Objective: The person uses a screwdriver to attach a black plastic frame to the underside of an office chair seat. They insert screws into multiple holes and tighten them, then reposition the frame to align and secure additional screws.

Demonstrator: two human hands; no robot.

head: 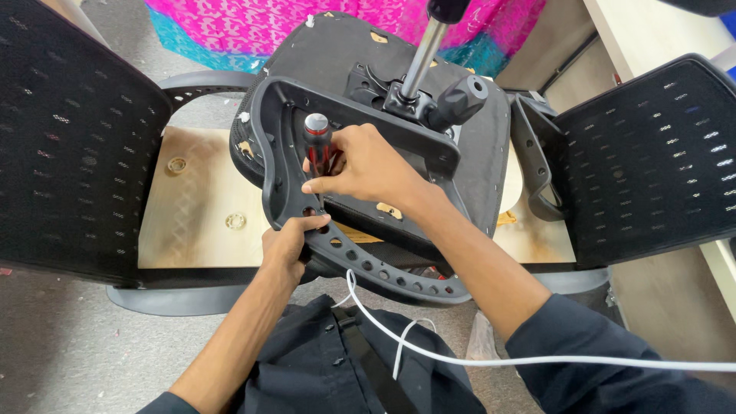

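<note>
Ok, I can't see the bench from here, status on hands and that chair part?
Right hand gripping screwdriver, upright on armrest frame. Left hand steadying frame's lower edge. White cable across lap, clear of work.

A grey, speckled floor [69, 345] serves as the work surface. Two mesh chair backs with black frames are laid flat on it, one at the left [73, 146] and one at the right [652, 153]. A light wooden seat board [199, 207], stained brown in places and fitted with round metal inserts, is positioned between them. An upturned black chair seat [399, 115] is supported on this board. Pink and turquoise fabric [253, 23] is seen at the far edge.
</note>
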